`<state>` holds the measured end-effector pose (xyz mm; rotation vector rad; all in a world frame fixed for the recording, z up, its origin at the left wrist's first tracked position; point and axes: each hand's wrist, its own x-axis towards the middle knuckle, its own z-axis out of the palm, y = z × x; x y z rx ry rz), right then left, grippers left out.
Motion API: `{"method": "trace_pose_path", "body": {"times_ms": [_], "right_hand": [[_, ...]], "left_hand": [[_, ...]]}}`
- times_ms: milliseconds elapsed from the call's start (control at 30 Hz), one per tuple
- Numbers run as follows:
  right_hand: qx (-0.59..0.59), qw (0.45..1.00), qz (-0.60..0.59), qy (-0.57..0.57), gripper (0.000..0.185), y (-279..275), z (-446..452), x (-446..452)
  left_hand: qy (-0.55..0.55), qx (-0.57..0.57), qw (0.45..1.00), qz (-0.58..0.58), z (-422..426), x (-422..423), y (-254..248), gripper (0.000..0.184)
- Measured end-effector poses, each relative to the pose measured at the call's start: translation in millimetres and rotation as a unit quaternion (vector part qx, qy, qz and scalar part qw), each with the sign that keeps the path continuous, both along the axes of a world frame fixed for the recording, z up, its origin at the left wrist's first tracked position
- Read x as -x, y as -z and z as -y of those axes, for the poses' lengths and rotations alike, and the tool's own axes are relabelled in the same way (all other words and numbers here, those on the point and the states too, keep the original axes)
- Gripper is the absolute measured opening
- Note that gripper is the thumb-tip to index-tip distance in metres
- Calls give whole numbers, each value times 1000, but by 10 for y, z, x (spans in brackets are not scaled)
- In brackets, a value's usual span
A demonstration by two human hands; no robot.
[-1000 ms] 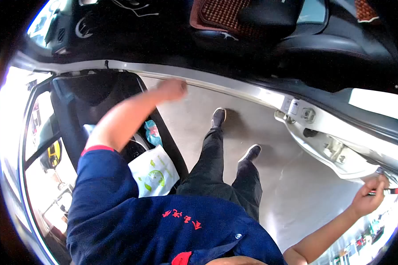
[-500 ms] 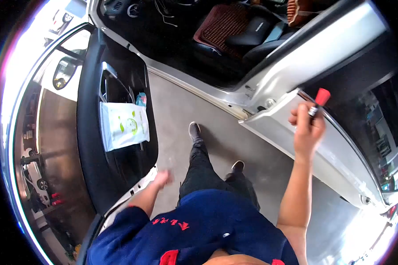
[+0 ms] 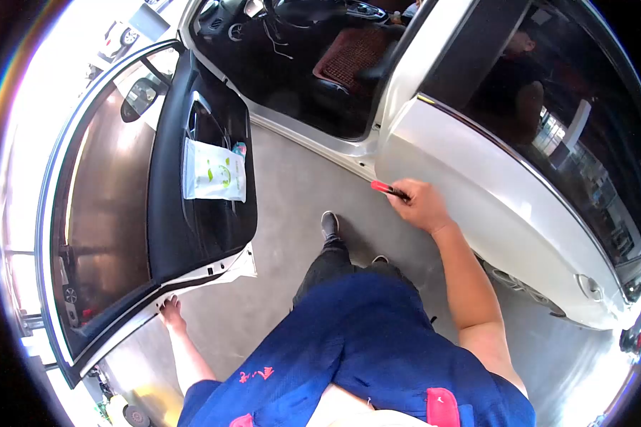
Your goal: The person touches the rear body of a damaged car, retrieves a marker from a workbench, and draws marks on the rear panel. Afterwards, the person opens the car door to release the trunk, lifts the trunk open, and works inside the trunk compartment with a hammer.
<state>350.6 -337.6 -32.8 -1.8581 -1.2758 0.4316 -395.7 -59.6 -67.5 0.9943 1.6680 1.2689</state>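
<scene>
At the left of the frame, an open white metal car door with a black inner panel point(image 3: 169, 213) stood beside the cabin. At lower left, the person's left hand point(image 3: 172, 314) lay at the door's white edge; its fingertips appeared to touch the metal, though whether they gripped or merely rested could not be told. The door was judged heavy and rigid, best held by that edge. At centre left, a white plastic packet with green print point(image 3: 215, 171) lay against the panel, probably light, soft and somewhat slippery. At upper centre, a brown beaded seat cover point(image 3: 349, 57) showed inside the cabin. Right of centre, a slim red-and-black rod-shaped tool point(image 3: 390, 190), its exact kind unclear, projected leftward from the right hand point(image 3: 426, 206), whose thumb and fingers pinched its black part. It was judged light and stiff, best held by this black length. At right was a white rear car door with dark glass point(image 3: 506, 213).
</scene>
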Motion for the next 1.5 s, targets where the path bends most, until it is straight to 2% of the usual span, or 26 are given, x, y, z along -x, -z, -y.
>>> {"method": "trace_pose_path", "body": {"times_ms": [33, 67, 200, 267, 333, 400, 467, 500, 533, 600, 733, 800, 867, 900, 933, 967, 1033, 1100, 1167, 1200, 1233, 1300, 1333, 1367, 1433, 1500], "right_hand": [[65, 998, -7, 2, 21, 148, 162, 28], [128, 992, -13, 5, 23, 300, 334, 38], [227, 968, -73, 72, 27, 1018, 1285, 185], [236, 942, -168, 172, 29, 1312, 1812, 367], [270, 894, -208, 290, 29, 1826, 2430, 632], [151, 720, -456, 501, 23, 2310, 3048, 1078], [260, 624, -435, 594, 14, 2694, 3598, 1519], [243, 598, -450, 617, 14, 2582, 3643, 1901], [314, 626, -472, 535, 11, 2417, 3700, 2290], [369, 628, -508, 459, 8, 2211, 3739, 2959], [260, 612, -522, 535, 11, 1911, 3489, 3947], [209, 612, -511, 566, 12, 1726, 3077, 4219], [147, 626, -508, 573, 16, 1551, 2921, 4417], [139, 623, -501, 585, 16, 1495, 2908, 4563], [136, 659, -464, 576, 17, 1472, 2894, 4747], [135, 692, -429, 565, 19, 1321, 2839, 4888], [148, 670, -438, 580, 25, 1096, 2967, 5281], [70, 676, -411, 607, 17, 1024, 3112, 5751], [50, 628, -437, 642, 17, 829, 3286, 6346], [31, 596, -453, 662, 16, 711, 3407, 6674], [18, 586, -452, 672, 16, 619, 3484, 6969], [-19, 542, -447, 712, 20, 477, 3927, 7435], [-10, 507, -444, 738, 18, 427, 3980, 7869], [-25, 484, -446, 753, 18, 384, 4040, 8278], [-113, 381, -481, 781, 16, 267, 4227, 9235], [-118, 339, -485, 797, 11, 49, 4609, 9913]], "left_hand": [[-15, -4, 997, 80, 20, -93, -48, 46], [-12, -4, 997, 81, 6, -92, -29, 46], [-109, 5, 993, -44, -144, -259, 83, 42], [-182, -4, 972, -146, -73, -682, -73, 37], [-185, -77, 966, -163, -13, -807, -61, 30], [-141, -36, 966, -212, -28, -572, 140, 29], [-67, 26, 951, -302, 107, -695, 109, 34], [-40, 45, 923, -381, 221, -819, -36, 34], [-19, 45, 908, -415, 291, -914, -126, 35], [4, 46, 919, -392, 509, -1156, -336, 42], [101, 78, 929, -347, 902, -1514, -609, 64], [239, 6, 867, -438, 699, -1232, -221, 71], [302, 28, 828, -472, 566, -1034, -70, 71], [359, 14, 846, -393, 768, -1295, -307, 72], [412, 2, 856, -313, 893, -1424, -427, 74], [422, 0, 852, -309, 880, -1409, -422, 74], [562, -91, 773, -279, 840, -1335, -426, 76], [634, -251, 671, -291, 768, -1353, -412, 85], [710, -248, 607, -257, 645, -1437, -430, 73], [727, -285, 521, -344, 899, -1509, -829, 52], [734, -297, 509, -338, 935, -1427, -879, 52], [804, -199, 415, -377, 1233, -1518, -949, 35], [816, -41, 338, -467, 1627, -1495, -1364, 31], [853, 115, 320, -397, 1407, -1383, -985, 31], [803, 438, 277, -294, 1024, -1152, -280, 32], [924, 195, 131, -302, 1498, -995, -440, 28]]}}
